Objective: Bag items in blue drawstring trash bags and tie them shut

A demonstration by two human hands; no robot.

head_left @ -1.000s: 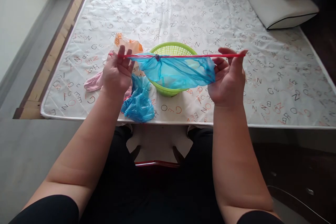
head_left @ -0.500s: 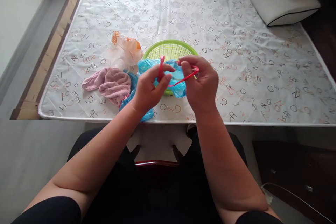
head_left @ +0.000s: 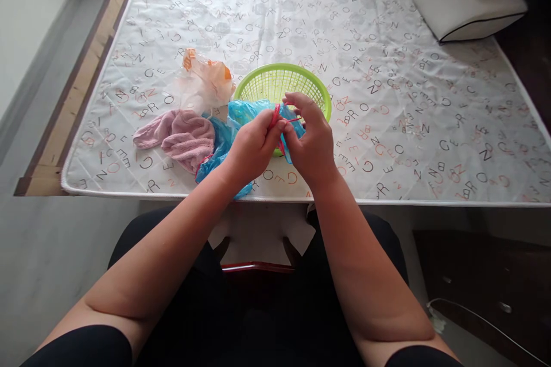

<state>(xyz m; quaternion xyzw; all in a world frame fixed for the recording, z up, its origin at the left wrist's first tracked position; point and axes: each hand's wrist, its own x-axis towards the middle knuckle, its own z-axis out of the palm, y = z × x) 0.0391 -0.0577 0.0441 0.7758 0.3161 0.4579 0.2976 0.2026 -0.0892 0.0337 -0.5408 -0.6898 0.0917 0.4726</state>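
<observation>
My left hand [head_left: 255, 140] is closed on a thin red strap [head_left: 276, 113], pinched between thumb and fingers. Close against it, my right hand [head_left: 310, 137] grips another stretch of the same strap, its forefinger and thumb curled round. Just behind and below both hands is a crumpled blue plastic bag [head_left: 245, 110], partly hidden by them. Under the bag stands a green plastic basket [head_left: 282, 69] with a mesh wall. Whether the strap is joined to the bag cannot be made out.
Left of my hands lie a pink cloth [head_left: 187, 137], more blue plastic [head_left: 219, 143] and a clear plastic bag with orange print [head_left: 202, 81]. All rest on a letter-patterned mattress [head_left: 413, 126]. A white pillow [head_left: 460, 3] lies at the far right.
My hands have come together, the right one moving left and the left one slightly right. The red strap, earlier stretched in a loop between them, is now bunched at the fingertips.
</observation>
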